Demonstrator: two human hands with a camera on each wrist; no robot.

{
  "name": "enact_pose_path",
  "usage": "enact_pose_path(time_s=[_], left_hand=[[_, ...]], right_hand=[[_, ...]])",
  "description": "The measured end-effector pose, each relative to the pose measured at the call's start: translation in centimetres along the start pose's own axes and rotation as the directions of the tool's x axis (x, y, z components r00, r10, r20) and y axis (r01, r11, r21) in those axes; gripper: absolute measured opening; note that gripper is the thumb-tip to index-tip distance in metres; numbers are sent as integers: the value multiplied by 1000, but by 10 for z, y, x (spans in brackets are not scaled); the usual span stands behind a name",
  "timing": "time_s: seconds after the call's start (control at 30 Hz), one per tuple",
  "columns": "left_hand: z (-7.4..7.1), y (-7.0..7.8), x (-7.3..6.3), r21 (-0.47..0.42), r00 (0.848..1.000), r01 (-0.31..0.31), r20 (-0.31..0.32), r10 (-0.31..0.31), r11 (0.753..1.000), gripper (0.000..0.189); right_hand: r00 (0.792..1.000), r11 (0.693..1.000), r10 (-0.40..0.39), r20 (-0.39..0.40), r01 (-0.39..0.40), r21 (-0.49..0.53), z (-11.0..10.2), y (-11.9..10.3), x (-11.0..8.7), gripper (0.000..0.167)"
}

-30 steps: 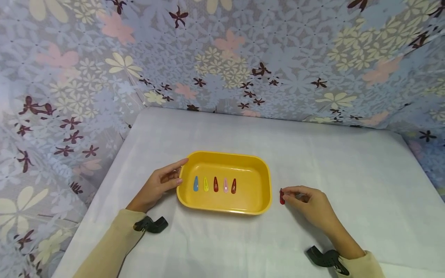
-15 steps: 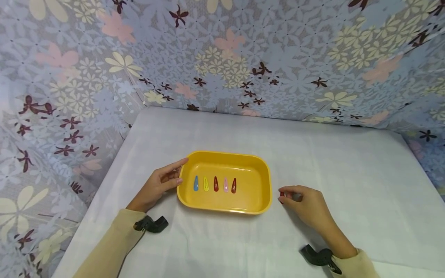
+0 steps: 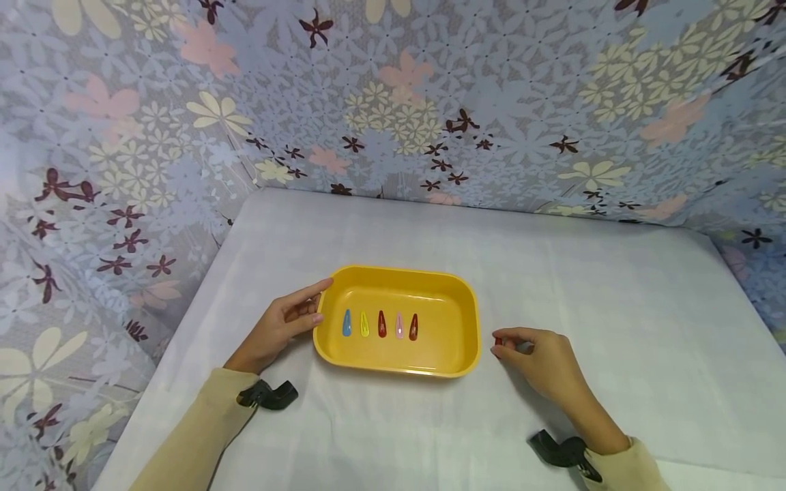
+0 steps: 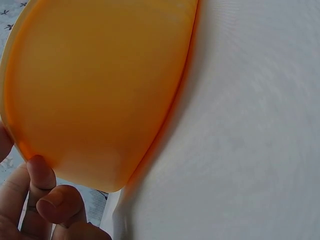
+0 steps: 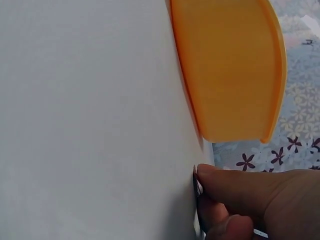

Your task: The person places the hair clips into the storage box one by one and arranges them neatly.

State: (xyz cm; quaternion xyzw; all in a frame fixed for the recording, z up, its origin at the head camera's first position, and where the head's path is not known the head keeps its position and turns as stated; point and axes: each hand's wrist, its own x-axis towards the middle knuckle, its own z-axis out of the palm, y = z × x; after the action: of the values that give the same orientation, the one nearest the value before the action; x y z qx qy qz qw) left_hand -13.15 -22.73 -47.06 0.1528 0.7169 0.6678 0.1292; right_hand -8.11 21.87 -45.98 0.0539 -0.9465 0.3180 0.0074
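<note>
A yellow plastic tray (image 3: pixel 457 327) stands on the white cloth. Inside lies a row of snap hair clips: a blue clip (image 3: pixel 346 323), a yellow clip (image 3: pixel 364 324), a red clip (image 3: pixel 382 324), a pink clip (image 3: pixel 399 326) and a dark red clip (image 3: pixel 414 327). My left hand (image 3: pixel 285 324) holds the tray's left end, index finger and thumb at the rim; other fingers touch the outer wall in the left wrist view. Just right of the tray, my right hand (image 3: pixel 543 358) pinches another red hair clip (image 3: pixel 497 346) between thumb and fingers, low over the cloth; fingertips partly hide it.
The white cloth (image 3: pixel 393 429) covers the table around the tray. Behind it and at the left rises a flower-patterned fabric (image 3: pixel 393 102). A black camera mount (image 3: pixel 268 395) sits on the left wrist, another mount (image 3: pixel 561 450) on the right.
My right hand has shifted slightly left toward the tray, and its fingers now cover more of the red hair clip. My left hand, the tray and the clips inside stay put.
</note>
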Motion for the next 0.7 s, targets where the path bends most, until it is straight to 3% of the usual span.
enact_pose_path(time_s=[0.17,0.43,0.7], left_hand=[[0,0,0,-4,1000,0,1,0,1000,58],[0,0,-1,2,1000,-8,6,8,1000,58],[0,-2,0,4,1000,-4,-1,4,1000,58]], right_hand=[[1000,1000,-11,6,11,21,1,6,-1,19],[995,990,74,71,-82,116,-2,10,-3,23],[990,979,101,99,-117,168,-3,10,-3,24]])
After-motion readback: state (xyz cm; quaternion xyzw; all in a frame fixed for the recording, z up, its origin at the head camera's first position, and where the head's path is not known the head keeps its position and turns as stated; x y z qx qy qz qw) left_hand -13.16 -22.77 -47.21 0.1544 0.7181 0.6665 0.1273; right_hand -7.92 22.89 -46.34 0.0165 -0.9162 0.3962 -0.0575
